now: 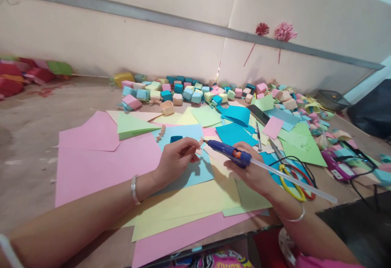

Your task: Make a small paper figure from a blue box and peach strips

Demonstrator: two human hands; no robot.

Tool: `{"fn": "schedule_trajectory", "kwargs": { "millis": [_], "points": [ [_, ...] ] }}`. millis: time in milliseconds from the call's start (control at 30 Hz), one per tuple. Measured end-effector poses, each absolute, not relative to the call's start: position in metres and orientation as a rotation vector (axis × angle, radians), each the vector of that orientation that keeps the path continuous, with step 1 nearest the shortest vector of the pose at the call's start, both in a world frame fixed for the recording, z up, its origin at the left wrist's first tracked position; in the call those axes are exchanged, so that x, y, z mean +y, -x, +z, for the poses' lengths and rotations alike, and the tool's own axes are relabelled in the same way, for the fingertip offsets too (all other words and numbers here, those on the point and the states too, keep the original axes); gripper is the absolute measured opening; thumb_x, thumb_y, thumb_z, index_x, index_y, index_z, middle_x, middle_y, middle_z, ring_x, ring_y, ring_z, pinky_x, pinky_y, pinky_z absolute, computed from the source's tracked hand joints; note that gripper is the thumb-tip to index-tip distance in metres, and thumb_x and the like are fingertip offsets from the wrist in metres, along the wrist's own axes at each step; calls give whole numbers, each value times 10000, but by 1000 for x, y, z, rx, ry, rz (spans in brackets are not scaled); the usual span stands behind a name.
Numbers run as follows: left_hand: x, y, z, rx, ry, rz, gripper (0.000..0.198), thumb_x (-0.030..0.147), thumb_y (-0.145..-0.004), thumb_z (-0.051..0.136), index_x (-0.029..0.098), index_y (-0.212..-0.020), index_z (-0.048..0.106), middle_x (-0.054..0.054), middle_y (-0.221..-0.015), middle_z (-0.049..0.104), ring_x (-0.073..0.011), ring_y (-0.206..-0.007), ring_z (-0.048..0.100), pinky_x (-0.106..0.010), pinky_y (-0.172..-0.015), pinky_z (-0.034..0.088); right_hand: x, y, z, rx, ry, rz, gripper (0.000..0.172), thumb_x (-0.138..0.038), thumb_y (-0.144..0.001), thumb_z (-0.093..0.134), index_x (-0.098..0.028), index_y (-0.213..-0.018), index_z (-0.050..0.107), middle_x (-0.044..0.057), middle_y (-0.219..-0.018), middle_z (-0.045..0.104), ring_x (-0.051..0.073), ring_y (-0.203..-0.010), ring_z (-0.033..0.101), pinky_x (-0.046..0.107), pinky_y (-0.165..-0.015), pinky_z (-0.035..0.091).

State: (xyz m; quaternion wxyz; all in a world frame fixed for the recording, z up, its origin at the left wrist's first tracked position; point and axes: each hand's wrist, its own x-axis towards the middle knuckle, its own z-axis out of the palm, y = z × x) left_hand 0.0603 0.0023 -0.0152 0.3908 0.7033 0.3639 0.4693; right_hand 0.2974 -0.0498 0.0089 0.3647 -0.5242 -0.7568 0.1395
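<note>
Our right hand (249, 172) wraps the glue gun (224, 150); our left hand (176, 158) pinches a scrap (200, 141). Beyond them, boxes (187, 93) look finished; beneath, sheets (189, 198) seem unused.

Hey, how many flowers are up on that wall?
2: a red flower and, to its right, a larger pink flower, both along the grey strip. I see no others.
</note>
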Motion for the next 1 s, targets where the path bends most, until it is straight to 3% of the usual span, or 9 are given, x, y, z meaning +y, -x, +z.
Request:
{"fn": "schedule_trajectory", "kwargs": {
  "millis": [600, 1000],
  "points": [
    [-1, -59, -12, 936, -1886, 1226, 120, 219, -912, 533, 172, -834, 611, -1, -718, 653, -106, -581, 696, -145, -469, 507, -51, -296, 10, -1906, 1382, 420, 213, -386, -832, 670, -221, -810, 538, 8, -858, 578, 146, -701, 549, 280, -640, 423],
    [-2, -60, -14, 899, -1902, 1237, 125, 200, -916, 524, 167, -839, 617, 1, -713, 658, -101, -579, 696, -154, -506, 546, -51, -296, 13, -1907, 1358, 441, 204, -371, -827, 674, -222, -808, 536, 16, -866, 579, 165, -758, 557, 296, -676, 438]
  ]
}}
